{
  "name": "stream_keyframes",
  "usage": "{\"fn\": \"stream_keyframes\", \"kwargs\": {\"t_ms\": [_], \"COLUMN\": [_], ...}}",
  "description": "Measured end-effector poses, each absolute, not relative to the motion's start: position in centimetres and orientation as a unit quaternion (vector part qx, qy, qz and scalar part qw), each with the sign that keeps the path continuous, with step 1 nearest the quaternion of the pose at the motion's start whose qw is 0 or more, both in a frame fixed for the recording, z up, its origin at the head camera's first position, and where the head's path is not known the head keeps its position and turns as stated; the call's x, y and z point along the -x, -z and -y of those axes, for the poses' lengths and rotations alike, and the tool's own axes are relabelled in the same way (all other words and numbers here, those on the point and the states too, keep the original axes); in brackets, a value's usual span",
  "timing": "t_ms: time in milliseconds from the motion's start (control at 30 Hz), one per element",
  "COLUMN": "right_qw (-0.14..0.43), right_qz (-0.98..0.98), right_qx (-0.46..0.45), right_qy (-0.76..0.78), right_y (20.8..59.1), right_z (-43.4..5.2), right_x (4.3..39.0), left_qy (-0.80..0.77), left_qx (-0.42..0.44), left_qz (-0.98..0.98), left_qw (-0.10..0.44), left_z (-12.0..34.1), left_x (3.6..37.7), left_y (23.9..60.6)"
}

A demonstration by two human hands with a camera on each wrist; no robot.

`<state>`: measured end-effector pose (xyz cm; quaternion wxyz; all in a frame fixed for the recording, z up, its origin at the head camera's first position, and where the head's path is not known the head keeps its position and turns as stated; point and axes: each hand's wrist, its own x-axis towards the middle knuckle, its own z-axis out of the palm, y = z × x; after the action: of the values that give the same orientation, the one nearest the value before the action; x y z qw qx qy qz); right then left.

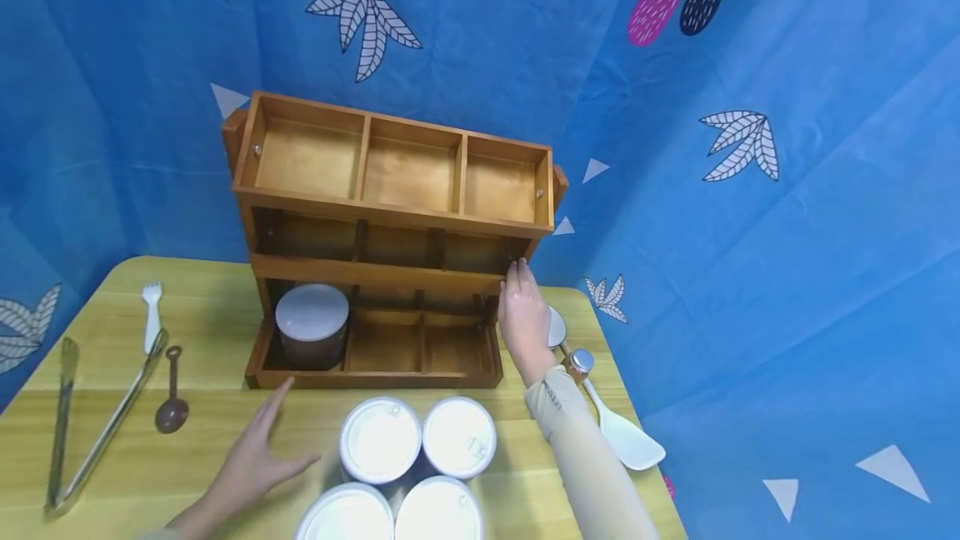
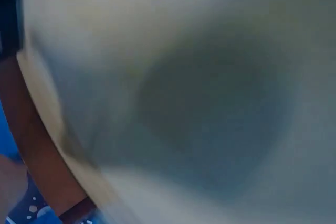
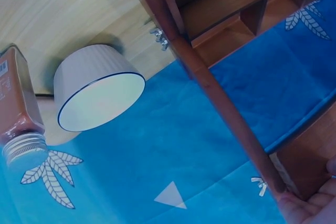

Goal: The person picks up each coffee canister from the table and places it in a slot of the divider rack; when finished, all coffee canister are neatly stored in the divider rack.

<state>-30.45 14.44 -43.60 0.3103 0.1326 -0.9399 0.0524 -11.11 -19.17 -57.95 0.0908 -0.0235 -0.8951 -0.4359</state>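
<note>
A tiered brown wooden rack (image 1: 390, 211) with square compartments stands at the back of the table. My right hand (image 1: 522, 315) is at its right side, and in the right wrist view the fingers (image 3: 317, 203) hold the edge of the wood. My left hand (image 1: 251, 461) hovers in front of the rack with thumb and fingers spread, holding nothing. One round canister (image 1: 312, 315) sits in the rack's lower left compartment. Several white-lidded canisters (image 1: 380, 440) stand grouped just right of my left hand. The left wrist view is mostly a blurred pale surface.
At left lie metal tongs (image 1: 112, 432), a white fork (image 1: 152, 315) and a brown spoon (image 1: 172, 402). Right of the rack are a white cup (image 3: 100, 87), a brown jar with a silver cap (image 3: 21, 108) and a white spatula (image 1: 630, 440). Blue patterned cloth (image 1: 787, 273) hangs behind.
</note>
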Motion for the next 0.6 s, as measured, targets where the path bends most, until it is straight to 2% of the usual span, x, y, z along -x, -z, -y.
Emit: {"fn": "stream_keyframes", "kwargs": {"t_ms": [167, 433, 600], "right_qw": [0.302, 0.306, 0.298], "right_qz": [0.944, 0.941, 0.944], "right_qx": [-0.126, -0.141, -0.132], "right_qy": [-0.050, -0.046, -0.043], "right_y": [43.3, 43.5, 43.5], "right_z": [-14.9, -14.9, -14.7], "right_x": [30.6, 30.4, 30.3], "left_qy": [0.455, 0.531, 0.572], "left_qx": [0.079, 0.178, 0.183], "left_qz": [0.887, 0.825, 0.790], "left_qw": [-0.008, -0.075, -0.124], "left_z": [18.0, 16.8, 15.9], "left_x": [9.5, 11.5, 12.4], "left_y": [59.0, 58.8, 59.0]}}
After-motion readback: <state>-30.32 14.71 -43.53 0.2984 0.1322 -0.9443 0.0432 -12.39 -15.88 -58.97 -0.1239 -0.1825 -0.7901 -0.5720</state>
